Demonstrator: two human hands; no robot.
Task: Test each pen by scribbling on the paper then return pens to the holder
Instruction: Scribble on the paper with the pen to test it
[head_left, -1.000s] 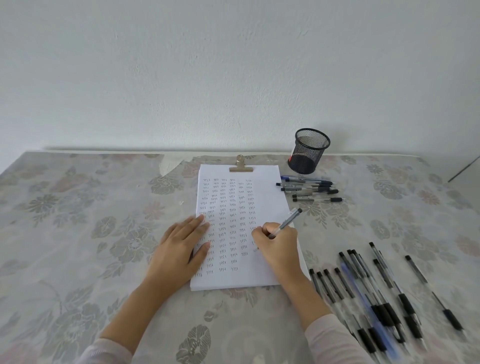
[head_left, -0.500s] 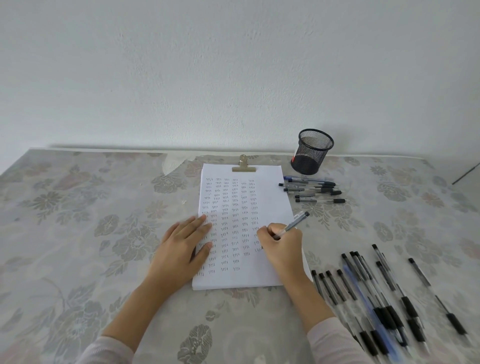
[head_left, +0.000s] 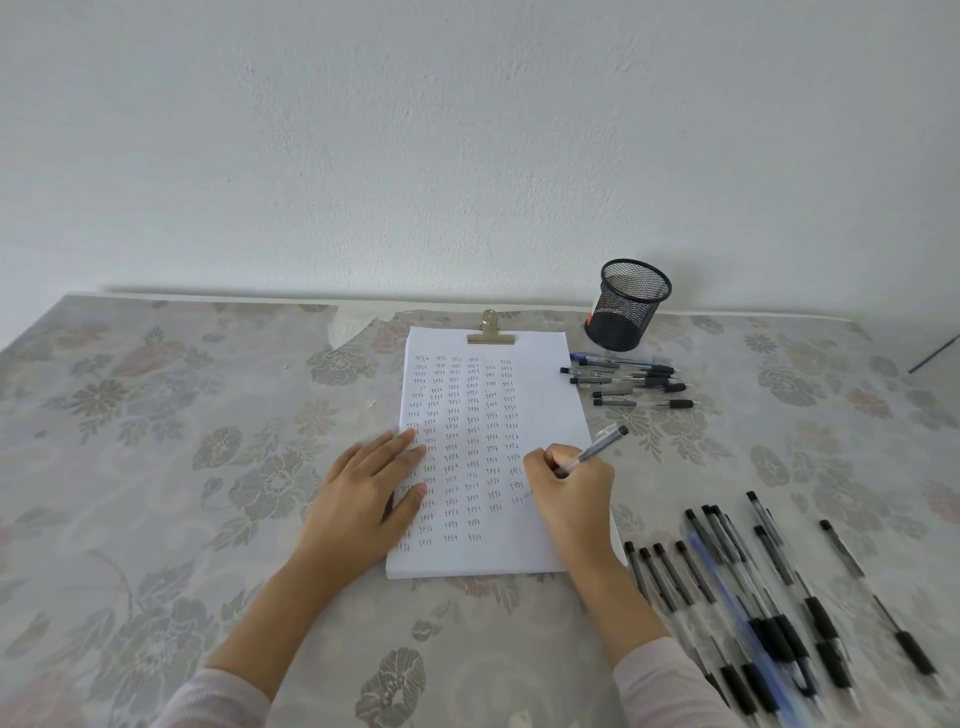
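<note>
- A big bunch of pens (head_left: 753, 597) lies nearest, on the right of the table (head_left: 156, 415). They lie side by side and slant away to the left. I think these are still waiting for their turn.
- The left hand (head_left: 363, 493) lies flat with straight fingers. It presses the left edge of the paper (head_left: 545, 415) to keep it from sliding.
- The right hand (head_left: 571, 483) is curled round one pen (head_left: 592, 451). The tip touches the paper low in the right-hand column of marks.
- This pen slants from its tip up and away to the right. Its back end points roughly toward the holder's side of the table.
- A gold clip (head_left: 491, 332) holds the top of the paper.
- A few more pens (head_left: 623, 382) lie flat just right of the paper's top corner. They point left to right.
- The black mesh holder (head_left: 631, 312) stands just behind them, near the wall. I can see no pens sticking out of it.
- The holder is far ahead and a little right of the right hand. That hand is the nearer one, so it should carry the pen there.
- Since a second ago little has changed. The left hand has stayed flat, and the right hand is still scribbling at nearly the same spot.
</note>
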